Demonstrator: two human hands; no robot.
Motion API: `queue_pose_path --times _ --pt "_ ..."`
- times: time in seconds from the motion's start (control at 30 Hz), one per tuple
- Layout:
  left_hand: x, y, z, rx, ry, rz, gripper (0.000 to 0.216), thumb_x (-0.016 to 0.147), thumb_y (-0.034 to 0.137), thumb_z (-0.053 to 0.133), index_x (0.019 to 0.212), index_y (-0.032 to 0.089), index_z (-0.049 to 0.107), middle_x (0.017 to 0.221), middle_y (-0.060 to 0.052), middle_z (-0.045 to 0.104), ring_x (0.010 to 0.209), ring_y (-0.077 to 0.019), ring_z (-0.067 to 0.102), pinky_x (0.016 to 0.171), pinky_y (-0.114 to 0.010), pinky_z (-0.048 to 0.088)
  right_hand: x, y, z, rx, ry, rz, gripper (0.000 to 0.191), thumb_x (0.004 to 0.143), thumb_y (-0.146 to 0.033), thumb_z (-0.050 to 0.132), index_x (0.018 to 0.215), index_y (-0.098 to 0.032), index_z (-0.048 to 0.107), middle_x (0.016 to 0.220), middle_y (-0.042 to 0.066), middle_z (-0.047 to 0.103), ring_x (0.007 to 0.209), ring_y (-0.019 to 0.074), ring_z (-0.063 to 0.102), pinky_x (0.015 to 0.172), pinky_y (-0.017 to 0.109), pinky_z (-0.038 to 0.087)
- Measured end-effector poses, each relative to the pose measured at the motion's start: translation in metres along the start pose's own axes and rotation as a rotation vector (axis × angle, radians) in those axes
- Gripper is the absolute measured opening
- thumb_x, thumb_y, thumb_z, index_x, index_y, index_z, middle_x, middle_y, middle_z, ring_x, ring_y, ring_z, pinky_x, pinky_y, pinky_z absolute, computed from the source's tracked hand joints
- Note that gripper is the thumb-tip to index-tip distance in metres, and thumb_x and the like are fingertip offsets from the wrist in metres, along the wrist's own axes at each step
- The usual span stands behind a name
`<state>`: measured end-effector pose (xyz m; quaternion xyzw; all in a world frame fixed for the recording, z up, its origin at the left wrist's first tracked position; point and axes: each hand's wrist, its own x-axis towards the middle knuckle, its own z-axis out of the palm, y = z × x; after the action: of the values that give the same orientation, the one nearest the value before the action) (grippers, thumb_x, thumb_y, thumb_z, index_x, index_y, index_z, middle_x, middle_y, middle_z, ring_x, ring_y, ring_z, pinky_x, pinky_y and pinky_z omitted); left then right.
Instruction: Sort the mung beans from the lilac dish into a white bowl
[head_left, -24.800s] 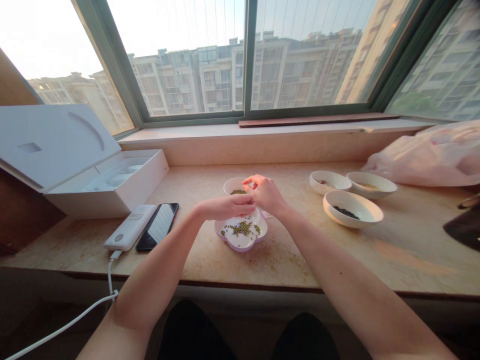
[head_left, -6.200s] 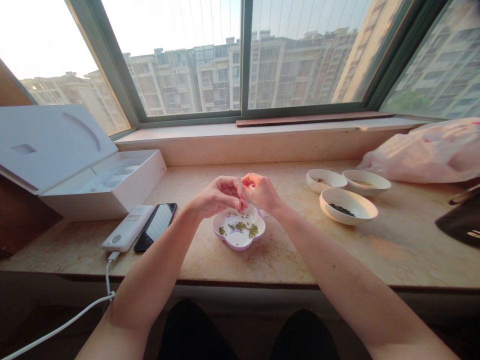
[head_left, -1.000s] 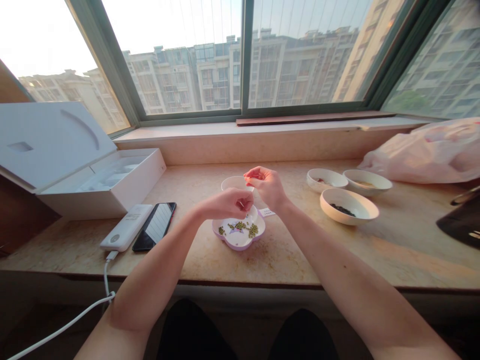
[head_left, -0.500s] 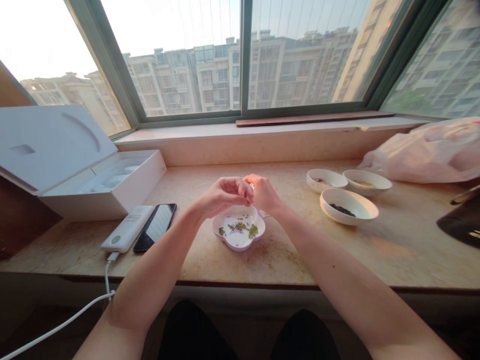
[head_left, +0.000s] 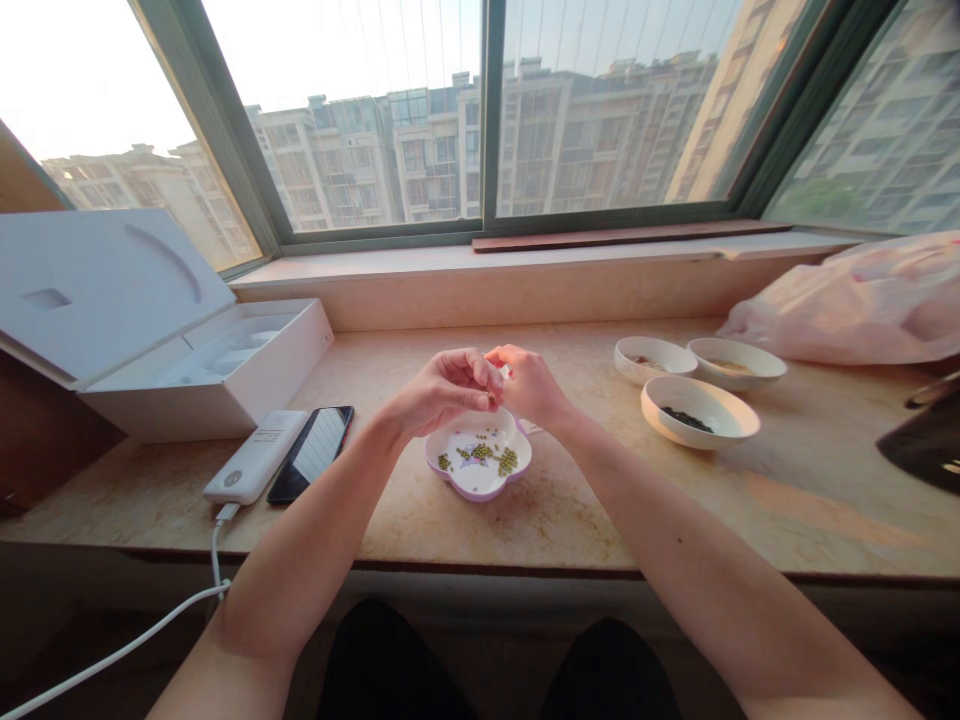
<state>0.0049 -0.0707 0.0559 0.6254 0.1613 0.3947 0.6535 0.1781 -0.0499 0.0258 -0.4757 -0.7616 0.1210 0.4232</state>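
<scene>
Over the far rim of a lilac flower-shaped dish, my two hands meet. Small green beans lie scattered in several little clusters on its white inside. My left hand is closed in a pinch, with a tiny brownish thing just showing at its fingertips, too small to name. My right hand is curled beside the left fingertips, its back toward me; a small white and reddish bit shows near its fingers, and what it holds is hidden.
Right of the dish stand three white bowls, the nearest holding dark bits. A plastic bag slumps behind them. On the left are an open white box, a white power bank with a cable, and a phone.
The hands stay together above the dish with only slight finger movement. My right forearm has shifted a little to the right.
</scene>
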Motion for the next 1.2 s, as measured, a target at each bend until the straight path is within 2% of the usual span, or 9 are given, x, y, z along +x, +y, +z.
queue_pose_path --times 0.13,0.27,0.47,0.57,0.77,0.9,1.03,1.13,1.2 --pt "-0.001 0.003 0.002 -0.081 0.038 -0.004 0.055 0.043 0.031 0.096 0.065 0.017 0.047 0.075 0.002 0.066 0.061 -0.0092 0.062 0.06 -0.023 0.054 -0.002 -0.001 0.002 -0.011 -0.025 -0.005 0.014 0.078 -0.01 0.061 0.085 -0.016 0.072 0.087 0.006 0.074 0.078 0.019 0.064 0.078 0.03 0.047" --pt "-0.002 0.005 0.004 -0.188 -0.038 0.068 0.048 0.05 0.022 0.094 0.065 0.017 0.049 0.07 0.004 0.065 0.057 -0.009 0.062 0.055 -0.021 0.054 -0.006 -0.005 0.001 0.003 -0.041 -0.041 0.013 0.08 -0.011 0.061 0.084 -0.016 0.071 0.087 0.005 0.073 0.078 0.0175 0.063 0.074 0.028 0.044" --pt "0.0 0.006 0.004 -0.243 -0.067 0.104 0.04 0.055 0.016 0.092 0.067 0.016 0.054 0.067 0.004 0.063 0.057 -0.0084 0.062 0.056 -0.019 0.052 -0.012 -0.015 -0.004 -0.063 -0.238 -0.054 0.012 0.084 -0.02 0.061 0.075 -0.017 0.069 0.067 0.002 0.068 0.064 0.0151 0.059 0.059 0.026 0.036" --pt "0.0 0.006 0.003 -0.247 -0.08 0.111 0.038 0.056 0.015 0.091 0.069 0.016 0.056 0.069 0.004 0.063 0.06 -0.0084 0.063 0.059 -0.019 0.051 -0.014 -0.017 -0.003 -0.137 -0.28 -0.033 0.017 0.086 -0.022 0.06 0.072 -0.017 0.068 0.068 0.003 0.069 0.063 0.0152 0.06 0.058 0.026 0.035" --pt "0.003 0.004 -0.002 -0.15 0.033 0.113 0.039 0.055 0.019 0.091 0.073 0.018 0.056 0.072 0.004 0.063 0.063 -0.0083 0.061 0.062 -0.022 0.05 -0.013 -0.017 -0.002 -0.171 -0.297 -0.037 0.021 0.087 -0.023 0.062 0.07 -0.016 0.072 0.068 0.005 0.071 0.064 0.0152 0.061 0.059 0.027 0.036" --pt "0.013 -0.007 -0.014 0.126 0.193 0.147 0.026 0.066 0.019 0.082 0.082 0.017 0.063 0.081 0.001 0.067 0.072 -0.0099 0.062 0.07 -0.024 0.052 -0.01 -0.016 -0.006 -0.133 -0.313 0.022 0.02 0.088 -0.021 0.06 0.08 -0.017 0.078 0.071 0.005 0.074 0.065 0.0149 0.064 0.06 0.026 0.039" --pt "0.023 -0.028 -0.03 0.697 0.413 0.207 0.008 0.077 0.011 0.068 0.083 0.016 0.067 0.087 -0.003 0.071 0.082 -0.0138 0.065 0.079 -0.029 0.053 -0.009 -0.018 -0.01 -0.189 -0.397 0.07 0.025 0.081 -0.009 0.057 0.086 -0.018 0.079 0.08 0.005 0.077 0.072 0.0161 0.067 0.064 0.026 0.043" --pt "0.025 -0.04 -0.038 1.09 0.393 0.201 0.018 0.084 0.007 0.056 0.087 0.017 0.071 0.093 -0.004 0.073 0.086 -0.0157 0.066 0.083 -0.031 0.052 -0.011 -0.02 -0.009 -0.294 -0.507 0.026 0.028 0.08 -0.006 0.055 0.086 -0.018 0.079 0.085 0.007 0.076 0.076 0.0179 0.067 0.066 0.027 0.044" --pt "0.025 -0.044 -0.042 1.256 0.356 0.186 0.023 0.089 0.008 0.052 0.09 0.018 0.072 0.097 -0.005 0.074 0.087 -0.017 0.067 0.084 -0.032 0.052 -0.014 -0.019 -0.007 -0.354 -0.572 -0.023 0.029 0.08 -0.006 0.054 0.085 -0.019 0.079 0.085 0.007 0.075 0.077 0.0185 0.066 0.067 0.028 0.044"
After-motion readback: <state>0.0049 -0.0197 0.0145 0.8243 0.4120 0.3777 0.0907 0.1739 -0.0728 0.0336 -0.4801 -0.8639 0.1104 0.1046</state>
